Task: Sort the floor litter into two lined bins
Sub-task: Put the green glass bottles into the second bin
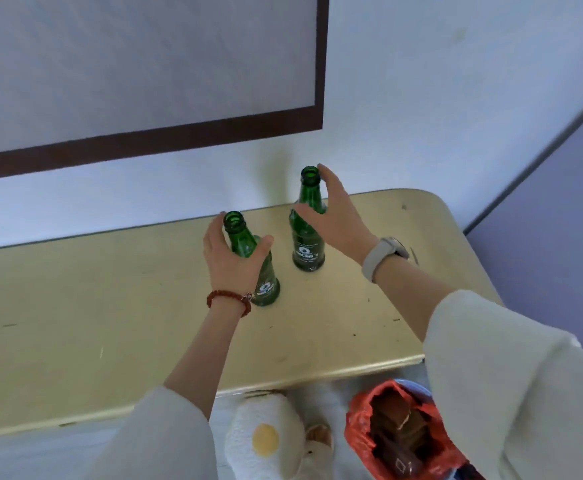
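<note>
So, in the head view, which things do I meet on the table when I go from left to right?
Left hand → left green bottle, with the fingers and thumb spread round its neck → right green bottle → right hand, open beside that bottle → pale watch on the right wrist.

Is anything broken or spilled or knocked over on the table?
No. Both green bottles, the near one and the far one, stand upright, uncapped and whole on the table, with nothing spilled. The tabletop only shows small dark scuffs.
</note>
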Available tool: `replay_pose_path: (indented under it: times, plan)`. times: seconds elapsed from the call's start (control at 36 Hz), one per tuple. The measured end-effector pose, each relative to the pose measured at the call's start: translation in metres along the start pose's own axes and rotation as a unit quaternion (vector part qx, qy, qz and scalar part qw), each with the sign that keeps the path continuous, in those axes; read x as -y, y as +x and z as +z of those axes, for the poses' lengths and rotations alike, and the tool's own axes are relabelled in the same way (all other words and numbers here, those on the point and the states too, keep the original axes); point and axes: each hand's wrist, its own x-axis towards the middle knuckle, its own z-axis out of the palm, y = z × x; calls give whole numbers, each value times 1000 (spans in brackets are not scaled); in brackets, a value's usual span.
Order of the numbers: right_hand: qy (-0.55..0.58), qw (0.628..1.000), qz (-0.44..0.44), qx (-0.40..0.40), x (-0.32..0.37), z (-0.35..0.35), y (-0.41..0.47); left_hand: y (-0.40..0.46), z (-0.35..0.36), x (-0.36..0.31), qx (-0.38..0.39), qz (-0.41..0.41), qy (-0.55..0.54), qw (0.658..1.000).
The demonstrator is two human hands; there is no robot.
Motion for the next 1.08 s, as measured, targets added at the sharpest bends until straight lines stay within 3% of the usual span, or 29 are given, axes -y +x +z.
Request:
replay_pose_path:
  times: [0.08, 0.17, 0.36, 0.53, 0.78, 1.0, 1.08]
  plan:
    - [-1, 1000, 29, 8, 11, 7, 18, 15, 5, -12, 22, -33, -33, 999]
    - [-6, 999, 42, -33, 9, 9, 17, 18, 8, -12, 11, -55, -58, 997]
    - [23, 988, 61, -137, -6, -37, -40, -11, 18, -18, 43, -9, -58, 997]
    - [-13, 971, 85, -225, -22, -106, -118, -64, 41, -49, 168, 21, -71, 983]
    - [-46, 930, 226, -286, -94, -163, -239, -152, 93, -65, 376, 50, -77, 922]
    - [-28, 872, 367, -323, -199, -143, -338, -227, 155, -3, 520, 17, -24, 854]
    - [-8, 851, 416, -321, -246, -122, -357, -246, 184, 44, 533, 2, -10, 846]
